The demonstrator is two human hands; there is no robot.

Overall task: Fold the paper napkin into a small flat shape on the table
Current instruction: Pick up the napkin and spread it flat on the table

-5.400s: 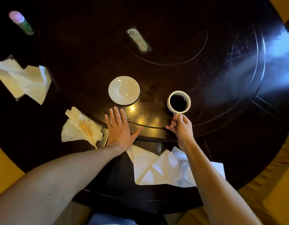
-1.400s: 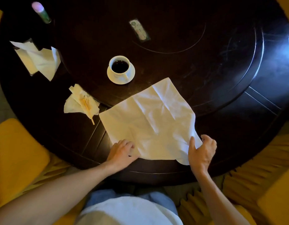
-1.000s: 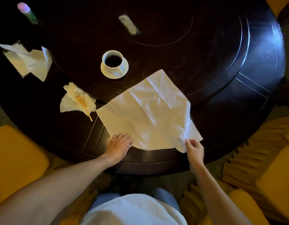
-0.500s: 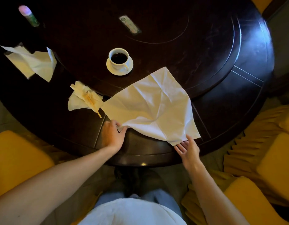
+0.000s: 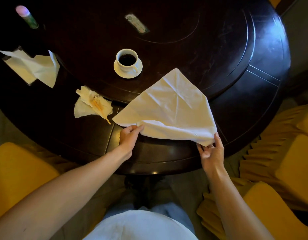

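A large white paper napkin (image 5: 172, 104) lies spread on the dark round table (image 5: 219, 49), its near edge lifted and curling over. My left hand (image 5: 129, 135) pinches the napkin's near left edge between thumb and fingers. At the napkin's near right corner, my right hand (image 5: 211, 149) grips the paper from below, just over the table's front rim. The far corner of the napkin points toward the cup.
A white cup of dark coffee on a saucer (image 5: 128, 64) stands beyond the napkin. A crumpled used napkin with a wooden stick (image 5: 93, 104) lies to the left. More napkins (image 5: 32, 66), a capped tube (image 5: 26, 17) and a small card (image 5: 137, 24) sit farther back. Yellow chairs (image 5: 288, 153) surround the table.
The cup went onto the saucer and the napkin was spread out. In the last second both hands took the near edge and lifted it, rolling it away from me.
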